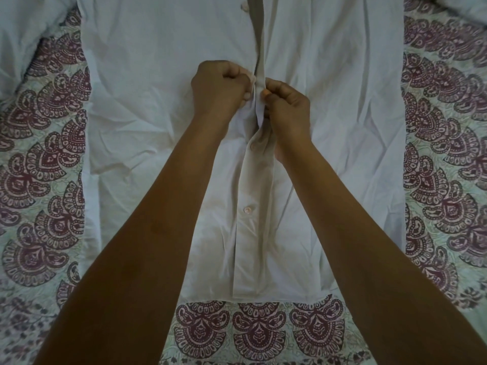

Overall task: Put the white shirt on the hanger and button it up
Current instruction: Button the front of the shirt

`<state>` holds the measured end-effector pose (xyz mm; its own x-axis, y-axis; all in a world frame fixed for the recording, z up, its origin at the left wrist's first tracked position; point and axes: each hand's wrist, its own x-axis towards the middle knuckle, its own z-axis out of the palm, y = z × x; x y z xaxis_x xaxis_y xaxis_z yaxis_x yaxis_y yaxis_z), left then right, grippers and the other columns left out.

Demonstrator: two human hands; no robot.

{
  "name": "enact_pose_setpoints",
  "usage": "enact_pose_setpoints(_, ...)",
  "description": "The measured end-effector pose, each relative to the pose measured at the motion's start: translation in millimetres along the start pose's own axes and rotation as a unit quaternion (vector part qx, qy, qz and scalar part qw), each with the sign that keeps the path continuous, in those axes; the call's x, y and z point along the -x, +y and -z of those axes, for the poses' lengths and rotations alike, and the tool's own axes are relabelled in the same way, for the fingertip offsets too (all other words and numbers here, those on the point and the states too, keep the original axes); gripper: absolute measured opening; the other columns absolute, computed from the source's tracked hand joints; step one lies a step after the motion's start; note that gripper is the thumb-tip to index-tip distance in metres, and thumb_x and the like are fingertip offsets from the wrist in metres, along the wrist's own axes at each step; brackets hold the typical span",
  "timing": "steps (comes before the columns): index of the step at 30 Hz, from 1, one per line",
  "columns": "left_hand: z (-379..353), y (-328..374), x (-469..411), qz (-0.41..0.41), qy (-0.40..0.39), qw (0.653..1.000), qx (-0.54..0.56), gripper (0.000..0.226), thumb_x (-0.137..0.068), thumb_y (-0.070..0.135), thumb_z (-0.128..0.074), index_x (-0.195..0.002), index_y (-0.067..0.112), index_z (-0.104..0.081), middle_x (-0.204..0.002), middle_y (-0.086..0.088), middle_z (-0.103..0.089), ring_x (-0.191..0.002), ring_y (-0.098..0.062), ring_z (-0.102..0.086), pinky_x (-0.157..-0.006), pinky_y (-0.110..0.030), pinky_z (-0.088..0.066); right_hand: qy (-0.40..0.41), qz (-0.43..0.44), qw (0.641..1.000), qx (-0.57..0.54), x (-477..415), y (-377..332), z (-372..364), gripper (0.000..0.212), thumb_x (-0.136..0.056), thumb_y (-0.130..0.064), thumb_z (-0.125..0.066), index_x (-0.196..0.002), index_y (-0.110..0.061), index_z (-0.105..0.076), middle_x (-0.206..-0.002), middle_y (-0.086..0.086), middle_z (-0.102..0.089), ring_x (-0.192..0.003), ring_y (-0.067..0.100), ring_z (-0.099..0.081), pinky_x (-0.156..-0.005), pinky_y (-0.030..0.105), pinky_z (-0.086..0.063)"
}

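The white shirt [329,106] lies flat, front side up, on a patterned bedsheet, its hem toward me. My left hand [220,86] pinches the left front edge at mid-chest. My right hand [287,101] pinches the placket strip right beside it, thumb on top. The two hands almost touch over the opening. Two buttons [247,209] show on the placket below my hands and one button [245,7] near the top. Above my hands the front gapes, with a dark strip showing. No hanger is visible.
The bedsheet [44,159], printed with maroon paisley shapes, shows on both sides of the shirt and below its hem. A shirt sleeve [31,30] lies bunched at the upper left.
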<state>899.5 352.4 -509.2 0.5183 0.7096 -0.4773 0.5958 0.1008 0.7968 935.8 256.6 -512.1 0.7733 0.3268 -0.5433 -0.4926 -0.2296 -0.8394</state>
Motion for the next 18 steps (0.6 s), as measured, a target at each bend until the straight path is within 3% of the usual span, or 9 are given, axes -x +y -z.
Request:
enact_pose_setpoints(6,-1.7,2.6,-5.1,0.002,0.003,1.000,-0.027,0.024,-0.073,0.005,-0.058,-0.056,0.021,-0.063,-0.068,-0.010,-0.070,-0.070,-0.025,-0.069,-0.075,-0.039,-0.059,-0.007,-0.031,0.999,-0.033,-0.9,-2.9,3.1,0.026,-0.089,0.004,-0.042,-0.094,-0.003,-0.066,-0.073,0.003,-0.064,-0.061,0.007,-0.060,-0.063,0.016,-0.052)
enact_pose_setpoints(9,0.0,3.0,-5.8,0.012,-0.024,1.000,-0.011,0.024,-0.076,0.002,-0.059,-0.061,0.019,-0.063,-0.065,-0.006,-0.066,-0.059,-0.015,-0.064,-0.068,-0.029,-0.059,-0.007,-0.019,1.000,-0.010,-3.7,-4.2,4.2,0.021,-0.088,0.002,-0.048,-0.083,-0.009,-0.066,-0.064,0.003,-0.060,-0.054,0.007,-0.054,-0.056,0.016,-0.048)
enact_pose_setpoints(11,4.1,3.5,-4.3,0.020,-0.060,0.998,0.011,0.022,-0.079,-0.001,-0.058,-0.066,0.016,-0.063,-0.066,-0.004,-0.064,-0.055,-0.008,-0.060,-0.062,-0.021,-0.055,-0.005,0.004,1.000,0.022,-7.5,-2.5,3.6,0.014,-0.085,0.000,-0.055,-0.083,-0.008,-0.067,-0.066,0.004,-0.061,-0.057,0.010,-0.055,-0.060,0.022,-0.051)
enact_pose_setpoints(15,11.7,4.2,-5.5,0.023,-0.105,0.994,0.030,0.025,-0.082,-0.004,-0.052,-0.069,0.015,-0.062,-0.065,-0.003,-0.061,-0.052,-0.006,-0.058,-0.060,-0.018,-0.052,0.011,0.055,0.994,0.091,-15.3,-0.7,2.5,0.008,-0.079,-0.007,-0.067,-0.074,-0.014,-0.069,-0.070,0.002,-0.067,-0.068,0.015,-0.064,-0.078,0.038,-0.057)
enact_pose_setpoints(18,13.2,4.1,-8.6,0.024,-0.118,0.993,0.012,0.025,-0.084,-0.002,-0.052,-0.070,0.016,-0.063,-0.069,-0.003,-0.062,-0.059,-0.009,-0.059,-0.061,-0.020,-0.051,0.011,0.086,0.984,0.157,-18.5,-0.7,0.8,0.003,-0.076,-0.011,-0.071,-0.079,-0.011,-0.070,-0.069,-0.005,-0.066,-0.069,0.008,-0.065,-0.077,0.026,-0.056)
